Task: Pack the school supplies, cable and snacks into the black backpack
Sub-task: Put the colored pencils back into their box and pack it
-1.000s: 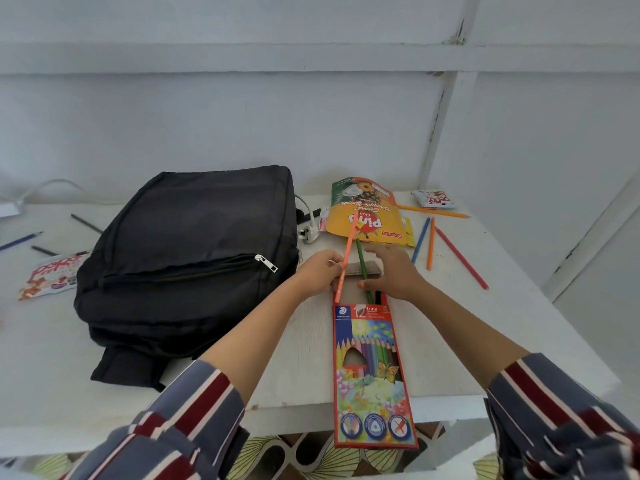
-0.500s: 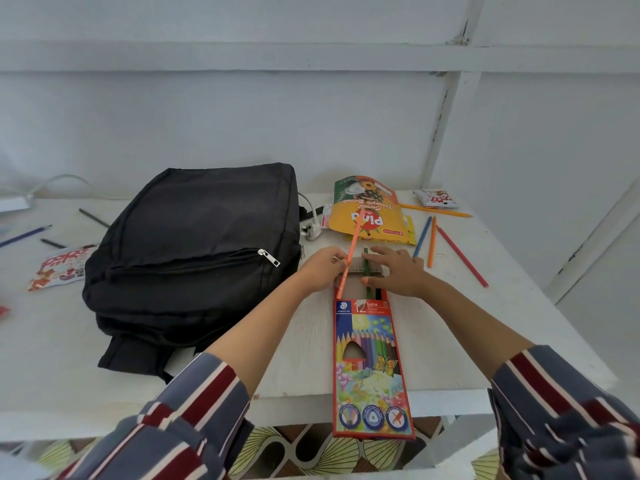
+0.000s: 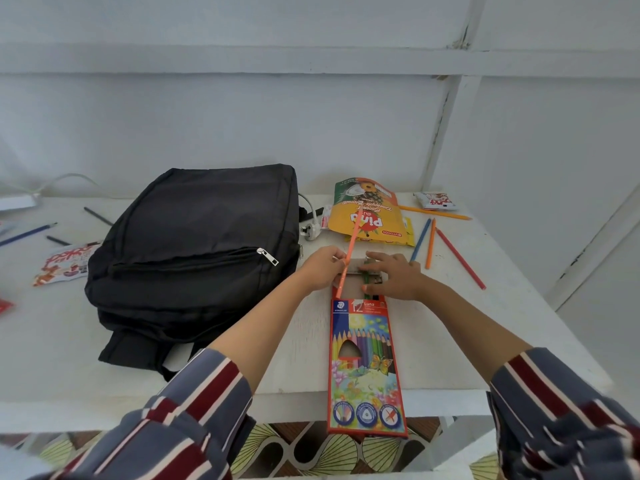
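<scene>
The black backpack (image 3: 197, 247) lies flat on the white table (image 3: 519, 323) with its front zip closed. A coloured pencil box (image 3: 363, 368) lies in front of me, its open end away from me and its near end past the table edge. My left hand (image 3: 323, 268) pinches an orange pencil (image 3: 349, 251) that slants into the open end. My right hand (image 3: 393, 277) pushes a green pencil (image 3: 366, 280) into the box, fingers on the open flap. A yellow snack pouch (image 3: 367, 211) lies just beyond the box.
Blue, orange and red pencils (image 3: 431, 247) lie loose at the right, with a small snack packet (image 3: 434, 200) near the wall. A white plug and cable (image 3: 310, 230) sit beside the backpack. At the left are a snack wrapper (image 3: 67, 263) and more pencils (image 3: 27, 233).
The green pencil has slid almost fully into the box under my right hand. My left hand keeps the orange pencil slanted at the opening.
</scene>
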